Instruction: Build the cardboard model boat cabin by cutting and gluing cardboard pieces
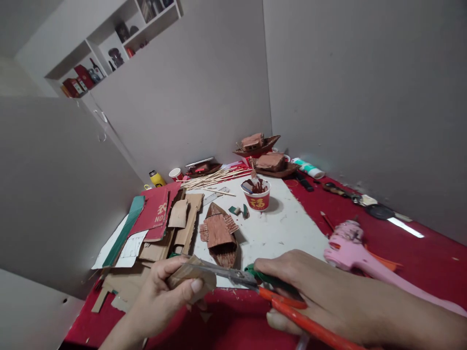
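Note:
My left hand (166, 287) pinches a small piece of brown cardboard (197, 276) between thumb and fingers. In my right hand (302, 282) is a pair of scissors (251, 283) with an orange-red handle. Its blades reach left across the cardboard; whether they are cutting into it I cannot tell. Something dark green (255, 272) shows at my right index finger, partly hidden. Just beyond my hands, a brown model boat (221, 233) with a curved roof sits on the white sheet (292, 228).
Cardboard pieces (146, 277) and a red printed board (155, 206) lie left. A red paper bowl (257, 197) holds brown paint or paste. Thin sticks (207, 179) and a finished-looking boat (275, 165) are behind. A pink glue gun (352, 250) lies right on the red cloth (430, 267).

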The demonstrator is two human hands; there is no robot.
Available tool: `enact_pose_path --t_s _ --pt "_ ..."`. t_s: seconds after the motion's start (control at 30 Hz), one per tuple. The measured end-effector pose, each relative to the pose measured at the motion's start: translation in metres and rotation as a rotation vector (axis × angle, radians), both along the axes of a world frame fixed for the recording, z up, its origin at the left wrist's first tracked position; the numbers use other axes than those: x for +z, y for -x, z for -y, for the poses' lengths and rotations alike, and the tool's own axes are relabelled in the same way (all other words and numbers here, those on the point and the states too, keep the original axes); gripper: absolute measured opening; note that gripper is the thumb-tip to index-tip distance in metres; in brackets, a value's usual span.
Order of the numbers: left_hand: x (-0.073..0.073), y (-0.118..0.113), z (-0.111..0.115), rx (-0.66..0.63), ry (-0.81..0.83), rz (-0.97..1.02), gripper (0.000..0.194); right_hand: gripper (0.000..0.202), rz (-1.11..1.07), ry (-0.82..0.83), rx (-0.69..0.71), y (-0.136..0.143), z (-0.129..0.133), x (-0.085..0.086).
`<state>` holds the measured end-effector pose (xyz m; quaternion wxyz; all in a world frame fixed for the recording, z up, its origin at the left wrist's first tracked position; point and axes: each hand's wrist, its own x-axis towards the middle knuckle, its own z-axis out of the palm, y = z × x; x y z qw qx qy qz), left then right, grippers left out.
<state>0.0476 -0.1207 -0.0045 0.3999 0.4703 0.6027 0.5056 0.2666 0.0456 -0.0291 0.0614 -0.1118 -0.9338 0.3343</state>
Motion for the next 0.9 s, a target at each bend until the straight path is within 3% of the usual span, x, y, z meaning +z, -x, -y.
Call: enact_pose_path --t_s 0.23,0.33,0.4,0.6,0.77,0.9 --pt "0.000 -0.001 -0.001 -0.006 -0.018 0.122 0.009 0.033 0.002 0.060 -0.009 0.000 0.001 -0.001" --pt "-0.007 0.002 -0.004 0.099 -0.104 0.220 0.020 0.031 -0.026 0.084 -0.042 0.000 0.002 -0.004" --pt "-0.013 0.003 -0.007 0.091 -0.176 0.287 0.023 0.032 -0.048 0.077 -0.055 0.000 0.003 -0.007" --pt "-0.023 0.000 -0.009 0.105 -0.277 0.276 0.013 0.038 -0.111 0.008 -0.064 -0.003 0.003 -0.013" --pt "-0.026 0.009 0.009 0.161 -0.303 0.234 0.013 0.033 -0.083 -0.101 -0.090 -0.005 0.007 -0.010" --pt "-0.034 0.018 0.032 0.160 -0.300 0.163 0.015 0.029 -0.042 -0.200 -0.010 -0.004 0.012 -0.010"
